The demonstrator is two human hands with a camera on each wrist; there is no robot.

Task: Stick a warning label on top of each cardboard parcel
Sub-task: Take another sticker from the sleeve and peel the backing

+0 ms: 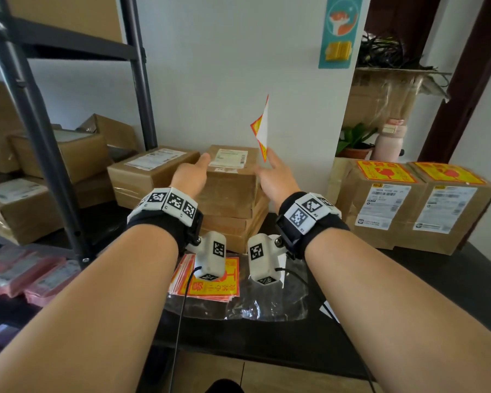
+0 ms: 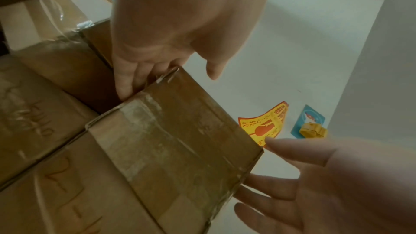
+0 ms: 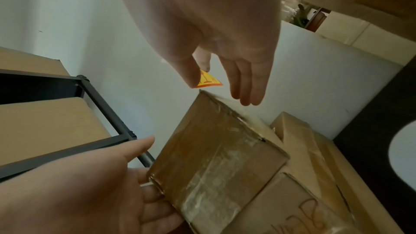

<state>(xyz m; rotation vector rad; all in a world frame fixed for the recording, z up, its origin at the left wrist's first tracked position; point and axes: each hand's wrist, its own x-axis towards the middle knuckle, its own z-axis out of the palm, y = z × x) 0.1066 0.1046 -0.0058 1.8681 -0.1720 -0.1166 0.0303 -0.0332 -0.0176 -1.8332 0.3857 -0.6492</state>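
Note:
A stack of cardboard parcels stands at the middle of the black table against the white wall. The top parcel (image 1: 230, 177) (image 2: 180, 131) (image 3: 216, 157) bears only a white shipping slip. My left hand (image 1: 196, 168) (image 2: 157, 51) (image 3: 126, 184) grips its left side, fingers down the side, thumb over the top. My right hand (image 1: 272, 165) (image 3: 202, 70) (image 2: 315, 175) hovers at the parcel's right edge. It pinches a yellow and red warning label (image 1: 262, 129) (image 2: 265, 124) (image 3: 209, 81) by one corner between thumb and forefinger. The label stands upright above the parcel, apart from it.
Two parcels (image 1: 386, 211) (image 1: 451, 214) at the right carry warning labels on top. A pile of spare labels (image 1: 210, 285) lies on clear plastic near the front edge. Another parcel (image 1: 150, 171) sits to the left, beside a dark shelf post (image 1: 40, 131). A pink bottle (image 1: 389, 143) stands behind.

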